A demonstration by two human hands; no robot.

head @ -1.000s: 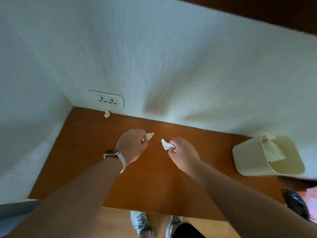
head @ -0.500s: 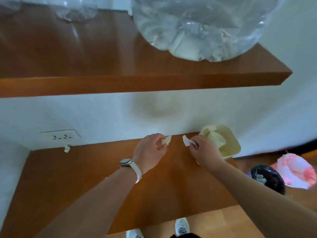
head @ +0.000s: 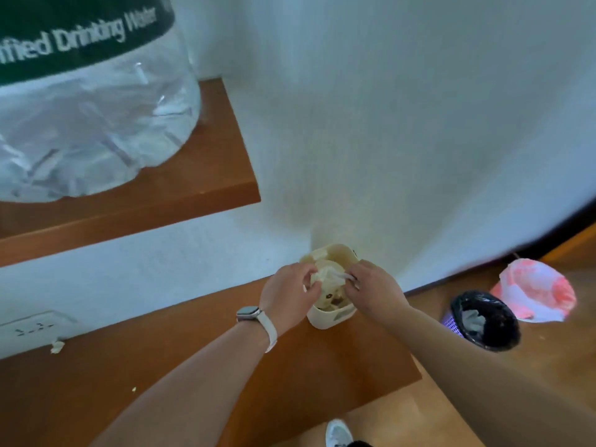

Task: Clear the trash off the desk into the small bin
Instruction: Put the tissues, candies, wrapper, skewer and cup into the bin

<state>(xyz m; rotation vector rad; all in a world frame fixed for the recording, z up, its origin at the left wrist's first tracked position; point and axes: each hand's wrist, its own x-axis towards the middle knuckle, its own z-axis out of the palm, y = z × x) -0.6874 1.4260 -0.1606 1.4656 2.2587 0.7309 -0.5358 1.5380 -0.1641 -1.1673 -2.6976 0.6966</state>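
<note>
The small cream bin [head: 333, 317] stands on the right end of the brown desk [head: 167, 366], against the white wall. Both my hands hover over its opening. My left hand [head: 285, 296], with a watch on the wrist, pinches a cream paper scrap [head: 319, 275] at the bin's left rim. My right hand [head: 371, 290] pinches a white tissue scrap [head: 338, 278] above the bin's middle. Crumpled paper lies inside the bin. Another small cream scrap [head: 56, 346] lies on the desk at the far left, below the wall socket [head: 32, 329].
A wooden shelf [head: 200, 191] above the desk carries a big clear water jug [head: 87, 124]. On the floor to the right stand a purple basket with a black liner [head: 483, 321] and a pink-and-white bag [head: 535, 290]. A tiny crumb [head: 134, 389] lies on the desk.
Both hands have carried their scraps rightward from the desk's middle to over the bin's opening. The camera has swung right and up.
</note>
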